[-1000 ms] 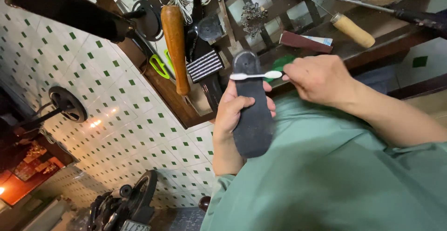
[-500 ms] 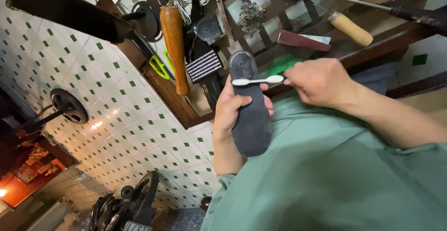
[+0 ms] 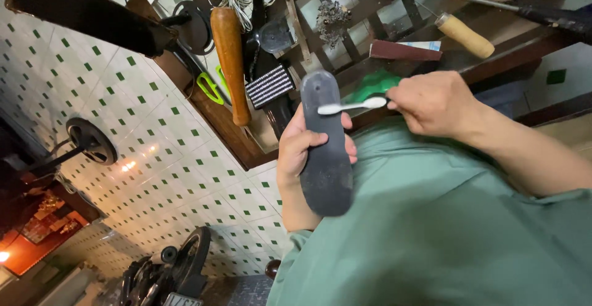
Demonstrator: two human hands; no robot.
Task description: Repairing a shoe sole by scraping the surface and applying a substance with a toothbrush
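Standing upright in the middle of the frame, a dark grey shoe sole is being held by the left hand. Its fingers are wrapping closed around the left edge of the sole, and the thumb side is showing on the right edge. A white toothbrush is lying across the upper part of the sole, its head touching the grey surface. The right hand, coming from the right of the frame, is pinching the handle end of the toothbrush with closed fingers. Below both hands, a green shirt is filling the lower right of the frame.

Behind the sole, in the upper middle, a wooden shelf is carrying many tools: a tool with a long wooden handle, green scissors, a striped black and white brush and a green cloth. Further to the upper right, a tool with a pale wooden handle is lying. A white tiled wall with small green squares is covering the left of the frame.
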